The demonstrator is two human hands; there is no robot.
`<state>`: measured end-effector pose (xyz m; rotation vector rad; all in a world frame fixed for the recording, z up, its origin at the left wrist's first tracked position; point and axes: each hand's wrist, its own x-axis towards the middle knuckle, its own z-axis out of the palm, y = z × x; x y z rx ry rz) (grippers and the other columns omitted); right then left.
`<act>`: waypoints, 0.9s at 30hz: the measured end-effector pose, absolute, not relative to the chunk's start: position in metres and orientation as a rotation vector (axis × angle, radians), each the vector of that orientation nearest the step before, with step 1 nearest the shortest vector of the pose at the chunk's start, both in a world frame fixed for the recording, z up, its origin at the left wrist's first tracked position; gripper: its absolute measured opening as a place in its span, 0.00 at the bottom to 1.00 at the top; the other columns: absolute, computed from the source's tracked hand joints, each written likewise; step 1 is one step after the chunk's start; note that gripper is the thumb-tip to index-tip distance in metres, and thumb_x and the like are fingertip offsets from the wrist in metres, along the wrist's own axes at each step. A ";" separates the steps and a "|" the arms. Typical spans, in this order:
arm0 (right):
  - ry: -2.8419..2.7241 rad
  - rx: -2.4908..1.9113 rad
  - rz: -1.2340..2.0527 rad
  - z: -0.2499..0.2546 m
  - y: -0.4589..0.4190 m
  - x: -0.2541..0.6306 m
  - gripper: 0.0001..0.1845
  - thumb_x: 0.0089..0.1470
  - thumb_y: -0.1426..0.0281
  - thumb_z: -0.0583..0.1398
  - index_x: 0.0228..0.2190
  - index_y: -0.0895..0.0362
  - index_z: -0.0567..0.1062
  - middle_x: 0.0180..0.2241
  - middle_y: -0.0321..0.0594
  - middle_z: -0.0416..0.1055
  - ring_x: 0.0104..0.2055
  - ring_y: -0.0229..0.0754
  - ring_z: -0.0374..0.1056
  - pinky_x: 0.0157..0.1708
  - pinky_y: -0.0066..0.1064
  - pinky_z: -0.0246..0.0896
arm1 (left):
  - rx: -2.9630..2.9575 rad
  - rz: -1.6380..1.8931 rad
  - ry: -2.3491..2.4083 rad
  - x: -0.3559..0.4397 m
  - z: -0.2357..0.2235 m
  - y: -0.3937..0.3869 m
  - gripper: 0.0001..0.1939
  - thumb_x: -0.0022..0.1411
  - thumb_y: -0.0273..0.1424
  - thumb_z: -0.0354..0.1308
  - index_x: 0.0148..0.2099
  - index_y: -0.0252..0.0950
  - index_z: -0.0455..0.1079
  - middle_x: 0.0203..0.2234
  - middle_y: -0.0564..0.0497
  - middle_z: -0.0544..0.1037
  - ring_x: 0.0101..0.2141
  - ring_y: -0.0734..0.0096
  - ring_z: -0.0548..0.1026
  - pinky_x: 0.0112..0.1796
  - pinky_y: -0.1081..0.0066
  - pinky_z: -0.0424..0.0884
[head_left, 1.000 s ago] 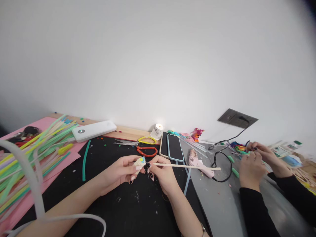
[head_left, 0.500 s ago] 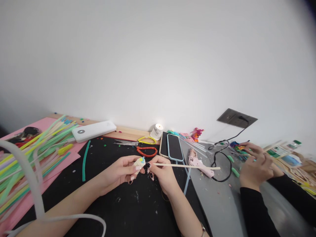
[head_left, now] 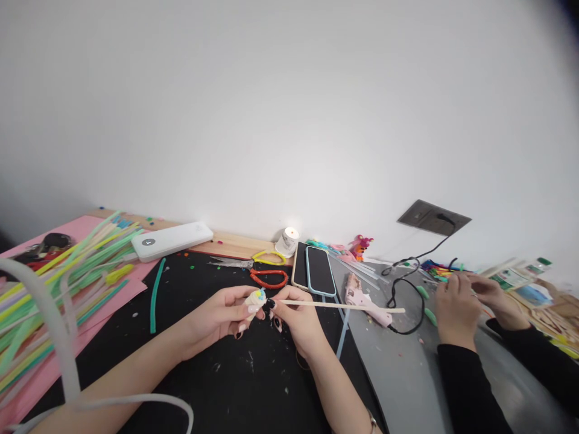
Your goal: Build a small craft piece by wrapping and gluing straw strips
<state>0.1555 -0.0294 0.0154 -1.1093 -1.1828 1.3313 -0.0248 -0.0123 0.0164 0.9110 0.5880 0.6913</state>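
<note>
My left hand point(head_left: 230, 313) is closed on a small cream coiled piece point(head_left: 254, 299) with yellow and blue bits on top. Touching its right side, my right hand point(head_left: 289, 310) pinches a long cream pipe cleaner point(head_left: 344, 305). The free end of that pipe cleaner sticks out to the right, over the glue gun's handle. My fingertips hide where the pipe cleaner meets the coiled piece. Just behind my hands lie scissors point(head_left: 269, 279) with one red and one yellow handle loop. A teal pipe cleaner point(head_left: 157, 295) rests left of my hands on the black mat point(head_left: 217, 386).
Pipe cleaners point(head_left: 81, 277) heap on pink paper at left, near a white power bank point(head_left: 174, 240). Behind stand a small white cup point(head_left: 287, 241) and a blue-edged phone point(head_left: 321, 271). A pink glue gun point(head_left: 366, 301) is at right, beside a co-worker's hands point(head_left: 456, 310).
My hands stay almost still, holding the same things. The co-worker's hands have shifted, the nearer one rising slightly, and now come together beside a colourful bundle.
</note>
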 end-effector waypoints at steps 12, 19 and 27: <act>-1.189 -1.123 1.328 0.016 -0.030 0.156 0.08 0.41 0.68 0.66 0.20 0.59 0.73 0.17 0.33 0.70 0.14 0.30 0.57 0.14 0.22 0.53 | 0.906 0.699 0.596 -0.024 0.018 -0.013 0.13 0.53 0.33 0.64 0.41 0.34 0.71 0.29 0.50 0.74 0.21 0.81 0.62 0.23 0.78 0.59; -1.192 -1.116 1.321 0.016 -0.030 0.155 0.08 0.42 0.68 0.65 0.20 0.59 0.73 0.17 0.33 0.70 0.14 0.30 0.56 0.14 0.22 0.52 | 0.905 0.704 0.601 -0.024 0.016 -0.013 0.13 0.53 0.33 0.64 0.41 0.35 0.72 0.29 0.49 0.74 0.21 0.81 0.62 0.23 0.78 0.59; -1.190 -1.110 1.330 0.017 -0.031 0.156 0.08 0.42 0.69 0.66 0.20 0.59 0.73 0.17 0.33 0.70 0.14 0.30 0.56 0.14 0.22 0.53 | 0.907 0.696 0.606 -0.024 0.019 -0.013 0.13 0.54 0.32 0.63 0.42 0.34 0.71 0.30 0.50 0.74 0.21 0.82 0.62 0.23 0.78 0.59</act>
